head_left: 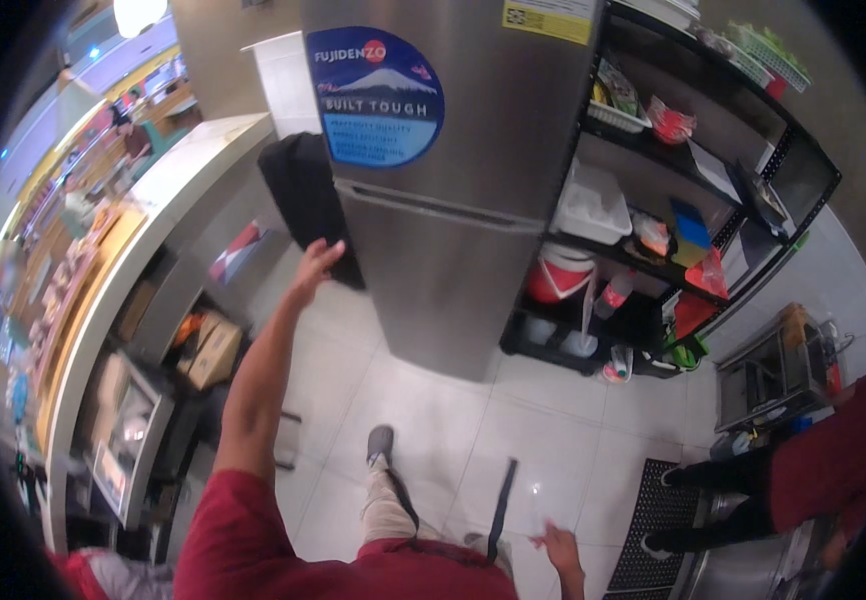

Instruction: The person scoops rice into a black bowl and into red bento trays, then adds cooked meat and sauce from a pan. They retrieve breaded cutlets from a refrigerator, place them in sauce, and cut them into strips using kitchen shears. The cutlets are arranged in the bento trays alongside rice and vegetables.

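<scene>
Though apart, hands (pixel 318 263) before refrigerator (pixel 443 285)

Red shirt (pixel 343 578), beige trousers (pixel 384 515), shoe (pixel 380 440) (grey)

- We see a tall grey refrigerator (pixel 463 285) of smooth metal, softly glossy.
- At its left edge we see a long, matt black panel (pixel 303 190).
- We find a black, metal-looking open rack (pixel 543 355); at one shelf's left corner, a white rectangular smooth plastic tub (pixel 593 208).
- Beneath us, pale glossy floor tiles (pixel 433 415).
</scene>
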Available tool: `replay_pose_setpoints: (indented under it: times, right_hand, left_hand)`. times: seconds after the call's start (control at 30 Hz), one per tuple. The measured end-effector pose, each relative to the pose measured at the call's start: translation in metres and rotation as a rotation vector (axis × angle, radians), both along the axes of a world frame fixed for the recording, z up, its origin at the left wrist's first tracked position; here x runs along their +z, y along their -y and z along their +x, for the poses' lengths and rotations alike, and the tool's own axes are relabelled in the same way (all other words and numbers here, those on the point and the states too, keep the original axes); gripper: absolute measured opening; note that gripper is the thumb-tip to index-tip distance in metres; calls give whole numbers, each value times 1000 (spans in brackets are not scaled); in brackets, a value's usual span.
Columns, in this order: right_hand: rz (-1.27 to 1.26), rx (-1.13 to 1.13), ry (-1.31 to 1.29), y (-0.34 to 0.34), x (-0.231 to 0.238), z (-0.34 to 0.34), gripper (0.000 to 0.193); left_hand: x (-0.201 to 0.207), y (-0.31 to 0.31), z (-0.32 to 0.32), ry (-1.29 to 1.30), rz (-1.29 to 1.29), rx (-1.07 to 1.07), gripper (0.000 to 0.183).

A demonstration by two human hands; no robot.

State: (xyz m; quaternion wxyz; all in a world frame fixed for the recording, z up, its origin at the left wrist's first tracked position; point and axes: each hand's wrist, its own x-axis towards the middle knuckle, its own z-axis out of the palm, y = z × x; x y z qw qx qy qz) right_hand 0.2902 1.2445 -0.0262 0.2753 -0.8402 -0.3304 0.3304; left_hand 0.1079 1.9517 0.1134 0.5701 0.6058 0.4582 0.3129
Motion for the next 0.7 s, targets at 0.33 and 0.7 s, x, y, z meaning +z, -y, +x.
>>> replay_pose_setpoints:
  times: [0.33, 0.7]
  right_hand:
    - [-81, -836, -762, -84, 0, -141, 93]
    - [511, -452, -299, -449, 162, -35, 61]
  left_hand:
    - [19, -173, 89, 320, 60, -122, 92]
    - [-37, -36, -87, 499, -120, -217, 34]
